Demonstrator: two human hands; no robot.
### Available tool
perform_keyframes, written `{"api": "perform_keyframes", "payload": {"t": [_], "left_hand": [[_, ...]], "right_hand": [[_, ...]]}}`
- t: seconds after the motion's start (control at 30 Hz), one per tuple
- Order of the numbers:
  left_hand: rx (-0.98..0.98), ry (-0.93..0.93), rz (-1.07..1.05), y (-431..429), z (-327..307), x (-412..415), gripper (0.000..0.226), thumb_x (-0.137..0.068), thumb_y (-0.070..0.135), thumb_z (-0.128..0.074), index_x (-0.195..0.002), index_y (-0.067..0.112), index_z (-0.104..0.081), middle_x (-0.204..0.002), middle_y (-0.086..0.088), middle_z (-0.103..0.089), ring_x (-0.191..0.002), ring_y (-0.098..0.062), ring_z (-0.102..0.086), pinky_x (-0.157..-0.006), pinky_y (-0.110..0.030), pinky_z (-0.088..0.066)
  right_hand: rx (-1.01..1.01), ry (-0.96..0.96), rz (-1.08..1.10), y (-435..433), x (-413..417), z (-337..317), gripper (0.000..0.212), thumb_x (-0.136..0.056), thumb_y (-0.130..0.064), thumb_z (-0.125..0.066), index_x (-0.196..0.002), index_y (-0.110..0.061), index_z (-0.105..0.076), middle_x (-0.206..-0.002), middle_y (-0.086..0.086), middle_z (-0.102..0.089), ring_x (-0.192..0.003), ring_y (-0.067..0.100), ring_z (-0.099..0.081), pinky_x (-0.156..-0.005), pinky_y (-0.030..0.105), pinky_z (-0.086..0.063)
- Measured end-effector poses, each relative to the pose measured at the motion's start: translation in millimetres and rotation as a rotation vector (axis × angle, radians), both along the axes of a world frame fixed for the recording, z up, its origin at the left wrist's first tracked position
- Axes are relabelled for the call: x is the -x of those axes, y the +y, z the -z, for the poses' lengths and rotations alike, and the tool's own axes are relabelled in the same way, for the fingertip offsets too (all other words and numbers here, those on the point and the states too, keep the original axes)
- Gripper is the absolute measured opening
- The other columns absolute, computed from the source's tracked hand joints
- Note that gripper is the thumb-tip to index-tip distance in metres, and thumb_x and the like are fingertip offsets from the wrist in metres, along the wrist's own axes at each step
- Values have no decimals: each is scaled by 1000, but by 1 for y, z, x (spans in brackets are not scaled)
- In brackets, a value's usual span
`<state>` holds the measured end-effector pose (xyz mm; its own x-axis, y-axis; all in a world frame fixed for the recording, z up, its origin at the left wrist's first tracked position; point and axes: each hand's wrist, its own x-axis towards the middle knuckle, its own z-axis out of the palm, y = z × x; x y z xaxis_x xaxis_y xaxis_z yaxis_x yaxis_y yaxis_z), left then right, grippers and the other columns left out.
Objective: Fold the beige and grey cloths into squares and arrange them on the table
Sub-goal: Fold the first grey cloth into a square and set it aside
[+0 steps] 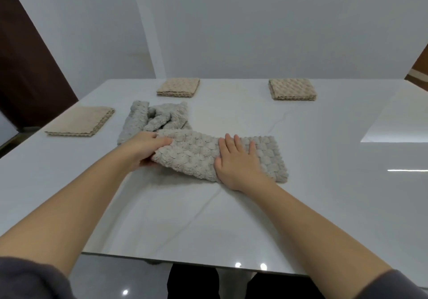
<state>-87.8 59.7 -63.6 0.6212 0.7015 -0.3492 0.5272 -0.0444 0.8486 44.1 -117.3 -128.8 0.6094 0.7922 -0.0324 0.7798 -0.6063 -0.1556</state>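
A grey bubbly cloth (196,152) lies in a long folded strip at the middle of the white table (231,217). My left hand (146,148) grips its left end, which is lifted off the table and curling over. My right hand (238,162) lies flat on the strip, fingers apart, pressing it down. Behind the strip sits a crumpled heap of grey cloths (155,118). Three beige cloths are folded into squares: one at the left (80,121), one at the far middle (178,87), one at the far right (292,89).
The table's near edge (208,265) runs just in front of me, with dark legs below it. A grey wall stands behind the table and a dark brown panel (25,67) is at the left. A bright reflection (398,122) lies on the tabletop's right side.
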Motion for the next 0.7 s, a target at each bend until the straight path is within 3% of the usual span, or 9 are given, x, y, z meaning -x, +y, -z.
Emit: {"api": "perform_keyframes", "payload": {"t": [0.13, 0.2, 0.3, 0.37, 0.43, 0.5, 0.57, 0.6, 0.7], "left_hand": [[9, -22, 16, -13, -27, -7, 16, -89, 27, -67, -98, 14, -65, -94, -7, -73, -83, -21, -68, -75, -33, -55], [21, -64, 79, -29, -43, -23, 18, -90, 31, -66, -97, 14, -66, -87, -7, -74, -78, -21, -70, -77, -33, -55], [81, -155, 159, -60, -58, -53, 23, -91, 38, -62, -88, 15, -64, -80, -3, -73, -69, -15, -69, -66, -26, -56], [192, -186, 207, -81, -55, -72, 36, -92, 48, -55, -73, 18, -58, -64, 4, -64, -56, -11, -61, -57, -23, -48], [278, -186, 257, -95, -43, -84, 44, -96, 52, -44, -72, 17, -54, -64, 0, -56, -55, -15, -53, -54, -25, -41], [289, -273, 232, -103, -27, -90, 39, -100, 40, -40, -78, 12, -55, -71, -5, -60, -60, -18, -57, -54, -28, -43], [68, -388, 179, -104, -9, -88, 26, -100, 22, -44, -82, 10, -59, -79, -8, -64, -67, -18, -60, -58, -27, -46], [-161, -393, 164, -101, 0, -85, 22, -99, 18, -46, -85, 11, -62, -85, -6, -66, -74, -16, -61, -65, -28, -48], [-732, -284, 272, -84, 29, -75, 28, -100, 27, -46, -120, 18, -63, -128, 1, -58, -122, -12, -50, -106, -33, -38]], "right_hand": [[-6, 49, -19, 6, 0, -2, 60, -102, -35, -15, -156, -13, -3, -164, 4, 5, -150, 24, 8, -118, 54, 8], [-180, 243, -45, -1, -7, -15, 51, -101, -29, -22, -148, -9, -26, -161, 5, -13, -150, 27, -2, -120, 50, 2], [-755, 837, 212, -15, -20, -39, 37, -102, -22, -35, -134, -13, -49, -148, 0, -44, -139, 19, -38, -114, 37, -27], [-1048, 1369, 377, -24, -33, -47, 36, -101, -26, -39, -126, -6, -56, -130, 10, -61, -114, 23, -61, -94, 36, -51], [-1129, 1766, 406, -37, -42, -47, 51, -103, -38, -32, -128, 1, -53, -116, 19, -65, -98, 29, -66, -78, 39, -57], [-1077, 1930, 393, -49, -49, -42, 68, -102, -50, -23, -128, 4, -54, -121, 25, -63, -104, 35, -63, -85, 44, -51], [-1035, 1951, 402, -57, -55, -38, 73, -101, -55, -20, -122, 5, -57, -120, 26, -63, -105, 36, -63, -90, 45, -48], [-1030, 1951, 406, -58, -58, -37, 73, -101, -55, -20, -120, 5, -58, -118, 25, -65, -102, 36, -65, -89, 44, -50], [-1031, 1961, 395, -58, -63, -34, 69, -101, -53, -24, -116, 5, -59, -114, 24, -67, -94, 35, -70, -82, 44, -56]]}}
